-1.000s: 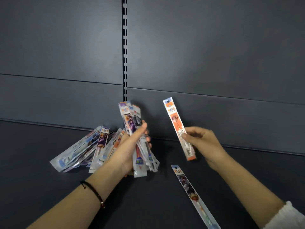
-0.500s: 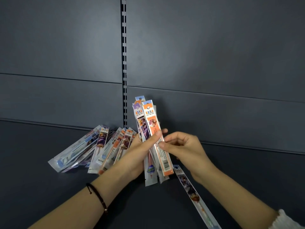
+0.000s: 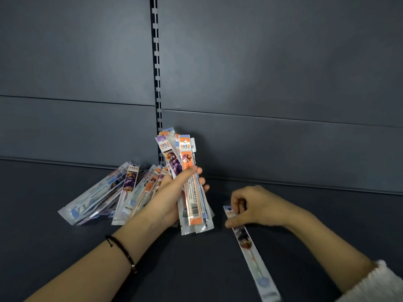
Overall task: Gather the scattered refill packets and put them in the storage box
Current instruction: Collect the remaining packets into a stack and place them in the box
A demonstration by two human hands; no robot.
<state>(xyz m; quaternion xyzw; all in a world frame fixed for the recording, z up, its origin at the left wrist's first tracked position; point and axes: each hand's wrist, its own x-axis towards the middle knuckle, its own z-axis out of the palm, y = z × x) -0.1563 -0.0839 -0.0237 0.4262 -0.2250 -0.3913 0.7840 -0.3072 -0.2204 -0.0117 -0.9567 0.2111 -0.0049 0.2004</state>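
1. Hands over a dark shop shelf (image 3: 65,269), seen from above. Grey back panel (image 3: 283,73) w/ slotted upright (image 3: 156,62) behind.
2. Left hand (image 3: 174,197): fingers & thumb wrapped round a bundle of refill packets (image 3: 187,158), held upright, orange packet in front. Black cord bracelet (image 3: 122,251) on the wrist.
3. Right hand (image 3: 257,208): curled, palm down, thumb & fingertips pinching the far end of a single refill packet (image 3: 250,251), which lies flat on the shelf. White cuff (image 3: 375,286) at bottom right.
4. Key relation: the single packet's long axis runs from the right fingertips toward the shelf's near edge, approx. along the right forearm. The right hand is on it. The bundle hangs near, to its left, not touching.
5. Pile of refill packets (image 3: 102,192) fanned out by the shelf's back edge, left of the upright, partly behind the left hand. That hand is nearer to it.
6. Storage box not in view.
7. Judgement: gathering stage, with the pile & boxing to come. Next prob. lift the single packet & add it to the bundle. Slick film may slip.
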